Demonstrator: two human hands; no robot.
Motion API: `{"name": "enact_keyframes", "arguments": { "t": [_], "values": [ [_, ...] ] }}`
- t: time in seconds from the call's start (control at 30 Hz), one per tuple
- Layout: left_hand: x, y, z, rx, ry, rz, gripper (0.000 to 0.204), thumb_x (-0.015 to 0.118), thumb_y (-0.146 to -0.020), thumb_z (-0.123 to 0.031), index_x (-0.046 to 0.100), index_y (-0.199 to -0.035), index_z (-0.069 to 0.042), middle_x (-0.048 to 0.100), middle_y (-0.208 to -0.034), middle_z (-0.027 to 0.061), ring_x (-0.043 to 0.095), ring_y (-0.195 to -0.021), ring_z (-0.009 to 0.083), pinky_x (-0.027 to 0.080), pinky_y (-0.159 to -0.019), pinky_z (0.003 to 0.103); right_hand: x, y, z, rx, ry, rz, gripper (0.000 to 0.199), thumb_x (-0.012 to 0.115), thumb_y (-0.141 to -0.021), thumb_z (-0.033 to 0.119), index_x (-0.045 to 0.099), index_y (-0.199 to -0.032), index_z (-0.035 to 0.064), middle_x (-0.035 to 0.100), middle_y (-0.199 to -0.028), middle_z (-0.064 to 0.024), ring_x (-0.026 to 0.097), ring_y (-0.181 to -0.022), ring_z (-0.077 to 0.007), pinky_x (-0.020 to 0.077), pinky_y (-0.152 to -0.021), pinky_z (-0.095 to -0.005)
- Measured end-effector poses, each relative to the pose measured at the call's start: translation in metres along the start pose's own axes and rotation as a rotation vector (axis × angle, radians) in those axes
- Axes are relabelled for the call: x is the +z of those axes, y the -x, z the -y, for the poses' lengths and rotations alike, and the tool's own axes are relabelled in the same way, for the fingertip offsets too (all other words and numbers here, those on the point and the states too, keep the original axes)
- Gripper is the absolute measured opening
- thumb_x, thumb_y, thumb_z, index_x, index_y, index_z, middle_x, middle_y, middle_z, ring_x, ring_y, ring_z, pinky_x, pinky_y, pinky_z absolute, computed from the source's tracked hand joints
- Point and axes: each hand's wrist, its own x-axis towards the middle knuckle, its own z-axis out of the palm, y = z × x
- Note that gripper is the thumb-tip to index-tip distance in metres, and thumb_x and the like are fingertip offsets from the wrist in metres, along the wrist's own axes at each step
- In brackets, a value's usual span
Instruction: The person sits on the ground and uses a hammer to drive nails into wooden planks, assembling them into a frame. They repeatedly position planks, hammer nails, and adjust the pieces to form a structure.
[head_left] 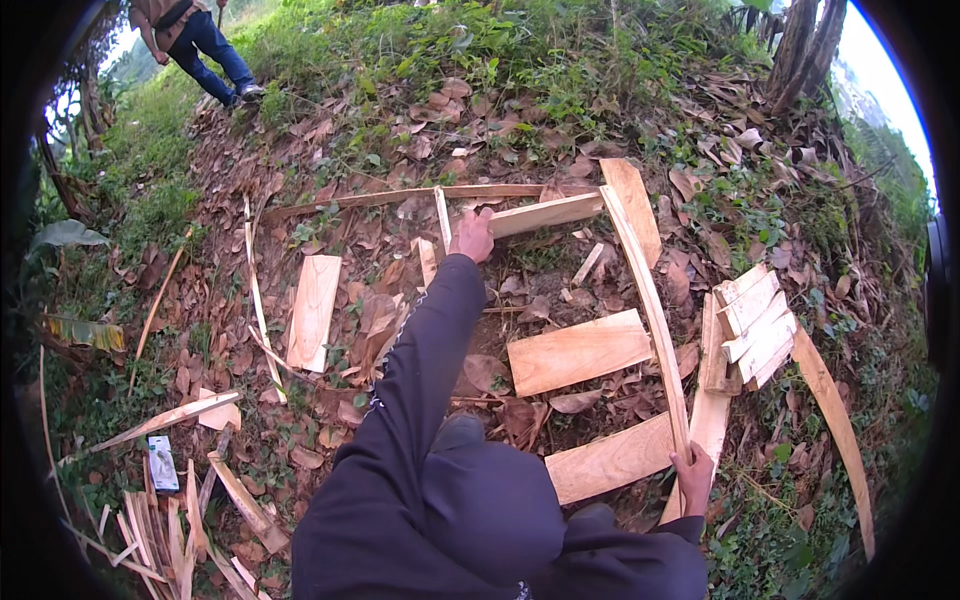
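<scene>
My left hand (473, 235) is closed round the left end of a short wooden board (548, 214), beside a thin upright stick (442, 218). That board's right end meets the top of a long, narrow wooden slat (650, 300). At the slat's lower end, my right hand (692, 475) grips it with the fingers wrapped over its edge. A second short board (610, 460) runs left from the slat there. Between the two boards, a loose flat board (580, 352) lies on dry leaves. Behind the slat's top rests another flat board (632, 210).
Stacked short wood pieces (755, 325) sit at the right, near a curved plank (838, 440). A pile of offcuts (165, 540) and a small blister pack (162, 463) lie lower left. One board (315, 312) lies left of my arm. Another person (205, 50) stands far left.
</scene>
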Motion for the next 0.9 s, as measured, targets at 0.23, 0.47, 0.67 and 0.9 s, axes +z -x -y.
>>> {"name": "enact_keyframes", "arguments": {
  "t": [0.23,0.47,0.67,0.9],
  "values": [
    [0.002,-0.007,-0.008,-0.034,0.031,0.094,0.038,0.063,-0.084,-0.012,0.056,-0.121,-0.013,0.058,-0.111,0.0259,0.062,-0.1,0.0461,0.051,-0.086,0.055,-0.003,-0.008,0.023,0.074,0.035,0.035,0.031,0.074,-0.08,0.003,0.066,-0.108,-0.0079,0.069,-0.089,-0.0085,0.06,-0.079,-0.0129,0.0495,-0.078,-0.0288],
    [0.005,-0.026,0.028,-0.023,0.044,0.076,0.046,0.062,-0.082,-0.011,0.057,-0.127,-0.015,0.058,-0.113,0.026,0.063,-0.101,0.046,0.052,-0.088,0.054,-0.001,-0.039,0.052,0.029,0.097,0.045,0.036,0.074,-0.08,0.007,0.067,-0.113,-0.0069,0.07,-0.089,-0.0101,0.062,-0.078,-0.0139,0.0508,-0.077,-0.0308],
    [-0.018,-0.026,0.05,-0.055,0.251,0.144,0.066,0.063,-0.087,-0.02,0.038,-0.147,-0.021,0.054,-0.119,0.0251,0.059,-0.109,0.0463,0.049,-0.095,0.052,-0.006,-0.048,0.079,0.022,0.149,-0.004,0.036,0.073,-0.083,0.012,0.065,-0.112,-0.0067,0.067,-0.089,-0.0109,0.06,-0.079,-0.0152,0.0496,-0.077,-0.0319],
    [-0.059,0.029,0.154,-0.197,0.282,0.243,0.028,0.067,-0.088,-0.017,0.064,-0.107,0.003,0.065,-0.083,0.0134,0.065,-0.074,0.0271,0.053,-0.072,0.039,0.03,-0.085,0.065,0.108,0.218,0.032,0.038,0.073,-0.084,0.011,0.062,-0.115,-0.0061,0.066,-0.094,-0.0119,0.061,-0.084,-0.0179,0.0496,-0.081,-0.0329]
  ]
}}
